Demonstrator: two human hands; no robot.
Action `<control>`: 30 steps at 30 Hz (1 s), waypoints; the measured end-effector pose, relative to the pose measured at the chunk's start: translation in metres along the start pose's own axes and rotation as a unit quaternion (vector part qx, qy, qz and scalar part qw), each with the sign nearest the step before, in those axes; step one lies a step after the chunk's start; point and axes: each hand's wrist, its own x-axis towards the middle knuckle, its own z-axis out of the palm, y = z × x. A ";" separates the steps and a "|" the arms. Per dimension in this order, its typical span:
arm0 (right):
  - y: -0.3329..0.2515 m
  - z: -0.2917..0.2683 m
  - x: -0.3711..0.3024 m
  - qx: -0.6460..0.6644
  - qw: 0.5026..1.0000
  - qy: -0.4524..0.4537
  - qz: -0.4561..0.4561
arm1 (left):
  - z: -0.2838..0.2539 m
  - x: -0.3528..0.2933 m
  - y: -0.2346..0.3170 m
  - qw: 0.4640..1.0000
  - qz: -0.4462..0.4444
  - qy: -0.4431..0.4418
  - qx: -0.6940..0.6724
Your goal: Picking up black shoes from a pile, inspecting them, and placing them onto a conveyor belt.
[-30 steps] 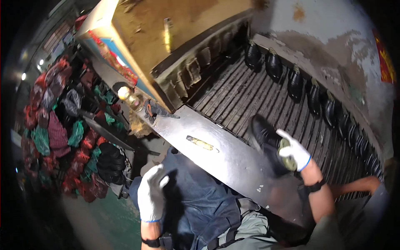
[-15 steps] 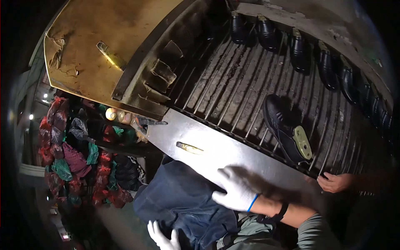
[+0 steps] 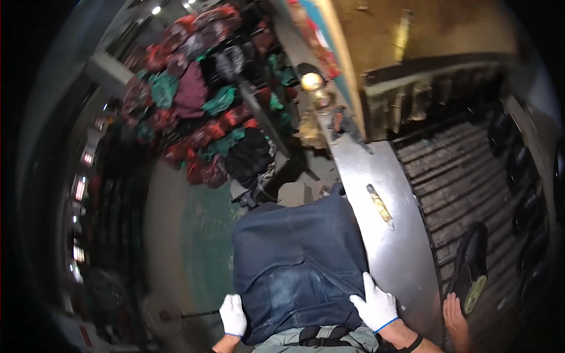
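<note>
Bundles of red, green and dark cloth (image 3: 206, 100) sat piled at the upper left, beyond the green floor (image 3: 203, 247). Low in the view, the left hand in a white knit glove (image 3: 233, 315) rested against the lower left edge of the folded dark blue denim garment (image 3: 297, 265), its fingers pressed together and curled against the cloth. That garment lay over the person's lap, its right side touching the curved steel edge plate (image 3: 400, 235) of the machine. The right hand in a white glove with a blue cuff (image 3: 375, 306) pressed on the garment's lower right corner, fingers spread and flat, thumb toward the plate. A small yellowish oblong label (image 3: 379, 203) lay on the plate's middle. Right of the plate, on the ribbed dark conveyor bed (image 3: 459, 176), a black shoe with a yellow-green insole tag (image 3: 471, 267) lay near the lower edge. A bare hand of another person (image 3: 454, 317) touched the bed just below that shoe; whether its fingers gripped anything could not be told.
</note>
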 end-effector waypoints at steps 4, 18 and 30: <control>-0.008 -0.021 0.010 -0.008 0.999 -0.052 0.012 | -0.033 0.048 0.059 0.936 0.308 0.093 0.146; -0.196 -0.070 0.075 -0.212 0.957 -0.175 -0.092 | -0.002 0.310 0.168 0.874 0.468 0.004 -0.131; -0.266 -0.034 0.105 -0.005 0.959 0.284 0.008 | 0.039 0.443 0.145 0.802 0.002 -0.411 -0.434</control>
